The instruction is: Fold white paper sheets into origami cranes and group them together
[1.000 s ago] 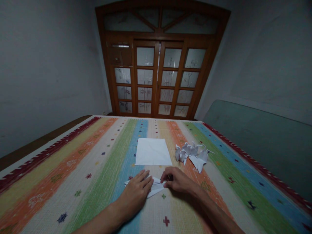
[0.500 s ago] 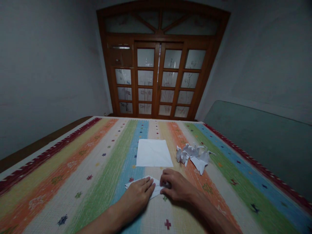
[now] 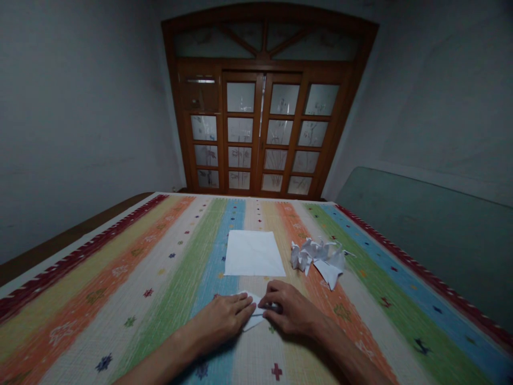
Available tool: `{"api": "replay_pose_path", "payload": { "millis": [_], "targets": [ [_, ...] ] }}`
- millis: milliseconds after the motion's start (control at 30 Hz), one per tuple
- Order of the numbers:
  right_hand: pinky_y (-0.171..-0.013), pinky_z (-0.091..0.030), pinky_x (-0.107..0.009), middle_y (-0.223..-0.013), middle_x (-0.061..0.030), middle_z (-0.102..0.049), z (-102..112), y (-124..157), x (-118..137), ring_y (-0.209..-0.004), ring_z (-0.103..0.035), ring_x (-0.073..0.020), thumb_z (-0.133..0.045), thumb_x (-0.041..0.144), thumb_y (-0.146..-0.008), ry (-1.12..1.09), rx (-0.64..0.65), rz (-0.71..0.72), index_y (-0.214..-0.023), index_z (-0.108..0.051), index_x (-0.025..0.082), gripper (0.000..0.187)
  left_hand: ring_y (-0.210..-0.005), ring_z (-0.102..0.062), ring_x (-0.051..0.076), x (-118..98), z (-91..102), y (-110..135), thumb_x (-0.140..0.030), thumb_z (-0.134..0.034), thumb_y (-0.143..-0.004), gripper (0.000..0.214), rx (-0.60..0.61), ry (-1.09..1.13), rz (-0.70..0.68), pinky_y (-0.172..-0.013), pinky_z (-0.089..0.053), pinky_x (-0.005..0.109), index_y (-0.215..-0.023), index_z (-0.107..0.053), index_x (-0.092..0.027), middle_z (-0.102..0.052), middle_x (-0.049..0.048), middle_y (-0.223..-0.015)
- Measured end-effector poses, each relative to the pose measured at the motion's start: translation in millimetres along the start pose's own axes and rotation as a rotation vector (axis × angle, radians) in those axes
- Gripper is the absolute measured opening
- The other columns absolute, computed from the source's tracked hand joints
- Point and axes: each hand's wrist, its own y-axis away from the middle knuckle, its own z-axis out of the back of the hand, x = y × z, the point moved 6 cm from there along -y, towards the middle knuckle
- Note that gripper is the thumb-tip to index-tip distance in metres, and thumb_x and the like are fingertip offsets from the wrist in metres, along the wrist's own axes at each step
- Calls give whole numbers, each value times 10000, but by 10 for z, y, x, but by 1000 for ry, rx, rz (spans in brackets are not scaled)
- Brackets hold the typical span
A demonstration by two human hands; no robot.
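Observation:
A folded piece of white paper (image 3: 253,320) lies on the striped cloth near the front, partly covered by both hands. My left hand (image 3: 226,315) rests flat across its left part, with fingers stretched out over the paper. At the paper's right end, my right hand (image 3: 282,307) has its thumb and curled fingers closed on the edge in a pinch. Just beyond the hands lies a flat white paper sheet (image 3: 255,254). A cluster of folded white paper figures (image 3: 318,256) sits to the right of that sheet.
A colourful striped tablecloth (image 3: 156,299) covers the table. A greenish panel (image 3: 420,214) stands along the right side. Wooden doors with glass panes (image 3: 262,128) rise beyond the table's far edge, between pale walls.
My left hand has shifted slightly left and now covers the folded paper's left tip, which showed before. My right hand's fingertips have moved a little left along the paper.

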Motion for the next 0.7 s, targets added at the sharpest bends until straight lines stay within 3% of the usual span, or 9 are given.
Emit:
{"api": "replay_pose_path", "payload": {
  "millis": [233,467,700],
  "targets": [
    [-738,-455,-272,-894,-78,-672,-49,-1,65,-828,-625,-192,-617,225,-913,152,-67,105,-965,-764,181,162,-1175,-675,278,40,18,12,-132,-476,-1022,314,-81,32,-32,-962,-581,396,-1324,-562,-129,-713,144,-1246],
    [-673,-453,-257,-816,-72,-691,-115,-25,79,-723,-626,-171,-620,100,-862,242,-200,244,-821,-731,153,130,-1041,-733,251,124,17,29,-131,-425,-1026,307,-231,93,-6,-887,-606,370,-1283,-594,-132,-747,150,-1160],
    [-685,-459,-263,-813,-63,-700,-92,-29,-85,-775,-649,-189,-708,114,-835,30,-284,118,-827,-770,168,83,-917,-723,229,303,73,43,-167,-592,-939,188,-272,427,291,-838,-566,327,-1042,-745,-197,-770,83,-973]
  ]
}}
